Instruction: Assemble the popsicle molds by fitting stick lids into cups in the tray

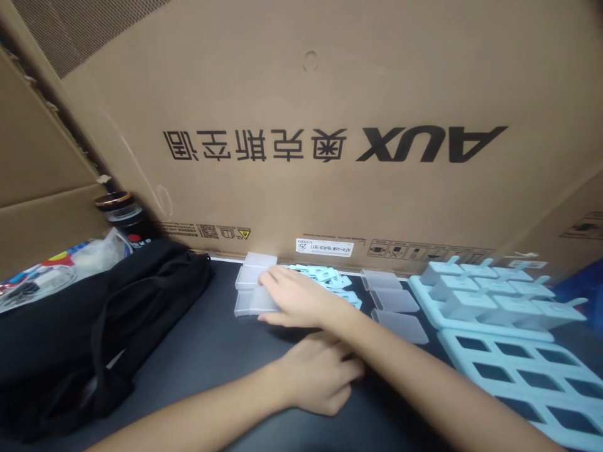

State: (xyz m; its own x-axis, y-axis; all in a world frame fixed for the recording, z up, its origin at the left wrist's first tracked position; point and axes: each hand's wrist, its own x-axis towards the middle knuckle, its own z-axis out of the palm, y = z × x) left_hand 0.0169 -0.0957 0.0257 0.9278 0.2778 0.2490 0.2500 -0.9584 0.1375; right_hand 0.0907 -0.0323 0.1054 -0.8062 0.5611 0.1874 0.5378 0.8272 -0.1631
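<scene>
Head view: I'm looking down onto a dark tabletop (pixel 188 358), cardboard box (pixel 264 194) behind it.
Right hand (pixel 296 295): fingers bent, thumb on the near side; honestly can't tell if they're gripping.
Translucent sleeves (pixel 249 301): bunched on the table, right ends under those fingers, rest poking out left.
Left hand (pixel 323 373): curled below the right wrist, apart from the sleeves; can't see inside it.
Blue pieces (pixel 330 276): piled just beyond the right hand.
</scene>
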